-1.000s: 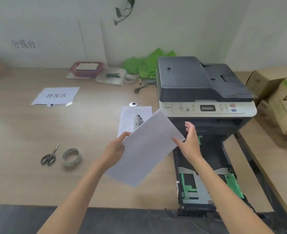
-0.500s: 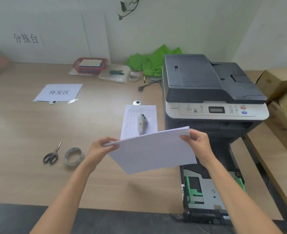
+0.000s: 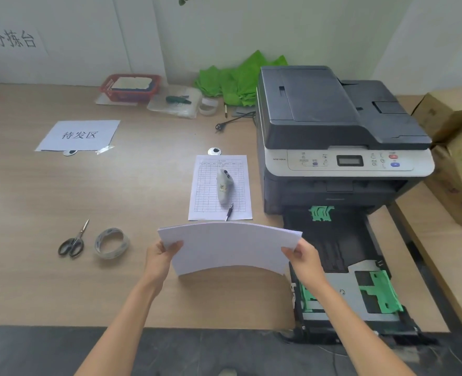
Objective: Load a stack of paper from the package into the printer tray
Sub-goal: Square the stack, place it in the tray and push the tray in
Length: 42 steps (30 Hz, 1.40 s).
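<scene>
A white stack of paper (image 3: 229, 248) hangs above the table, bowed upward in the middle. My left hand (image 3: 162, 256) grips its left edge and my right hand (image 3: 304, 260) grips its right edge. To the right stands a dark grey and white printer (image 3: 333, 126). Its black paper tray (image 3: 343, 267) is pulled out toward me, holds no paper and shows green guides. The stack's right end reaches the tray's left rim. No paper package is in view.
A printed form (image 3: 210, 202) with a grey device and a pen lies just beyond the stack. Scissors (image 3: 73, 241) and a tape roll (image 3: 110, 243) rest at the left. A labelled sheet, a red basket (image 3: 129, 88) and green bags sit farther back. Cardboard boxes (image 3: 457, 147) stand at the right.
Both hands have turned the stack from a tilted diagonal to level, each gripping one short edge, and the stack now bows upward. The view has shifted closer to the table.
</scene>
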Each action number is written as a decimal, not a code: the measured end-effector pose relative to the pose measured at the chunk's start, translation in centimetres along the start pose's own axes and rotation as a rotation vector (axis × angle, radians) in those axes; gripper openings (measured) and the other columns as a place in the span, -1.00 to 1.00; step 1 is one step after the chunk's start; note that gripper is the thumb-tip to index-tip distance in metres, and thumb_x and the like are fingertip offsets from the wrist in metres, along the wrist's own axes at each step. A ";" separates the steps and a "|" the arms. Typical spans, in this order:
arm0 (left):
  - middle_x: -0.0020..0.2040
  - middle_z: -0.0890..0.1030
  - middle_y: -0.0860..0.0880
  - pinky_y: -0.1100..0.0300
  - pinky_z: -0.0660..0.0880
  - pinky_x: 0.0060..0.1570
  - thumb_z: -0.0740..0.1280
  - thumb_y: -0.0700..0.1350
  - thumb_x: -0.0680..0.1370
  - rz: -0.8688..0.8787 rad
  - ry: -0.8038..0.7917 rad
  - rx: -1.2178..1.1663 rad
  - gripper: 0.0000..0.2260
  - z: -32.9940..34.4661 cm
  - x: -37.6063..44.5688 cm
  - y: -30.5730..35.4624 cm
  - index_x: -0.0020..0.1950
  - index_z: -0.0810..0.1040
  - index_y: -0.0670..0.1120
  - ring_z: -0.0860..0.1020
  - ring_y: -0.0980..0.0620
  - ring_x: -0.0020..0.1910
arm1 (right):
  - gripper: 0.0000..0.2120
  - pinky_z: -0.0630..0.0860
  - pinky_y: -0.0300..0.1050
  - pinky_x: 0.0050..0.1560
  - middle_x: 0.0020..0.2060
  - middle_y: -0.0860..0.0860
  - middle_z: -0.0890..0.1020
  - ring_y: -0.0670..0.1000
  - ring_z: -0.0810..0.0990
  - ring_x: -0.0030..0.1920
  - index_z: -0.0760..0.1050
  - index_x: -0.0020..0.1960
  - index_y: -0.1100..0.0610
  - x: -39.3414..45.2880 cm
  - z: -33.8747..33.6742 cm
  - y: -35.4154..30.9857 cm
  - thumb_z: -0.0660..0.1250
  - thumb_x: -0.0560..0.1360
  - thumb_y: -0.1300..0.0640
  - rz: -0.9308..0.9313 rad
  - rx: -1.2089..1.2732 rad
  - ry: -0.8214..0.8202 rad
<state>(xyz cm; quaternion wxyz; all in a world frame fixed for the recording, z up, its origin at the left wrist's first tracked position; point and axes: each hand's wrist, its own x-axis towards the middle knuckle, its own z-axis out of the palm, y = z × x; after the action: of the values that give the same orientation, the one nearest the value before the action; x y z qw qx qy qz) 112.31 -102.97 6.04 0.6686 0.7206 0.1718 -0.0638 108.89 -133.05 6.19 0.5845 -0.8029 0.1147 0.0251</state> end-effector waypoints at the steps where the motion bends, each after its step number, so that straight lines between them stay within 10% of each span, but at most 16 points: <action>1: -0.37 0.67 0.23 0.43 0.50 -0.34 0.29 -0.30 0.51 -0.009 -0.002 0.005 -0.83 0.0 -0.1 -0.4 -0.12 0.58 -0.04 0.60 0.27 -0.35 | -0.80 0.47 -0.40 -0.17 -0.09 -0.11 0.59 -0.14 0.54 -0.06 0.51 0.11 0.08 0.0 0.2 0.2 0.28 0.54 0.28 0.026 -0.014 -0.009; 8: -0.14 0.56 -0.13 0.14 0.40 -0.25 0.29 -0.32 0.49 -0.011 0.124 0.059 -0.93 0.5 0.2 0.4 -0.13 0.54 -0.18 0.48 -0.03 -0.18 | -0.81 0.47 -0.24 -0.19 -0.23 -0.03 0.63 -0.05 0.56 -0.19 0.60 -0.04 0.09 0.8 -0.6 -1.6 0.35 0.46 0.34 0.005 -0.011 0.019; 17: -0.33 0.49 0.02 0.43 0.32 -0.38 0.26 -0.34 0.43 0.427 0.113 0.313 -0.84 0.7 -0.4 8.3 -0.14 0.60 -0.13 0.36 0.14 -0.43 | -0.92 0.38 -0.13 -0.32 -0.37 0.12 0.65 0.07 0.52 -0.35 0.62 -0.27 0.17 2.2 -1.8 -6.6 0.35 0.35 0.24 -0.188 -0.520 -0.148; 25: -0.32 0.46 0.00 0.21 0.25 -0.31 0.34 -0.25 0.40 0.425 0.004 0.300 -0.95 2.0 -0.7 8.5 -0.24 0.50 -0.21 0.34 0.04 -0.30 | -0.88 0.28 -0.13 -0.31 -0.36 0.20 0.56 0.12 0.39 -0.35 0.48 -0.21 0.25 2.7 2.6 -9.7 0.32 0.48 0.22 -0.364 -0.442 -0.218; 28: -0.04 0.55 0.13 0.46 0.29 -0.05 0.46 -0.16 0.38 0.424 0.150 0.313 -0.70 0.3 -0.3 7.0 0.06 0.52 0.01 0.42 0.12 0.02 | -0.90 0.28 -0.13 -0.30 -0.35 0.27 0.56 0.06 0.36 -0.35 0.55 -0.18 0.27 2.6 2.3 -9.5 0.35 0.48 0.24 -0.387 -0.328 -0.174; 32: 0.29 0.44 0.08 0.15 0.29 0.24 0.46 -0.19 0.40 0.159 0.095 -0.022 -0.36 -1.0 -0.4 4.8 0.39 0.25 0.02 0.38 0.06 0.26 | -0.89 0.35 -0.18 -0.28 -0.35 0.14 0.57 -0.05 0.45 -0.32 0.58 -0.23 0.22 2.0 1.7 -9.0 0.36 0.48 0.28 -0.302 -0.100 -0.145; 35: 0.00 0.69 0.07 -0.01 0.44 0.23 0.30 -0.27 0.51 0.089 -0.130 -0.189 -0.79 -0.1 -0.6 3.9 0.11 0.54 -0.07 0.62 0.08 0.02 | -0.91 0.50 -0.12 -0.15 -0.17 0.20 0.66 0.02 0.59 -0.18 0.62 -0.05 0.23 1.6 2.1 -8.0 0.34 0.50 0.28 -0.224 0.029 -0.122; 42: -0.16 0.61 0.07 0.44 0.49 -0.29 0.12 -0.36 0.56 0.203 -0.056 -0.102 -0.77 3.7 -1.4 4.1 -0.02 0.51 -0.11 0.59 0.33 -0.30 | -0.70 0.48 -0.48 -0.05 0.00 -0.07 0.61 -0.40 0.55 -0.05 0.43 0.25 0.21 0.2 3.2 -2.7 0.14 0.56 0.40 -0.103 -0.026 -0.007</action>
<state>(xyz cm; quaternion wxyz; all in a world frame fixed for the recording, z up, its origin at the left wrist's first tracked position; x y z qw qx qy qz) 112.85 -107.04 9.97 0.7120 0.6972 0.0824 -0.0070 109.93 -129.28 7.65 0.5751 -0.8150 0.0710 -0.0008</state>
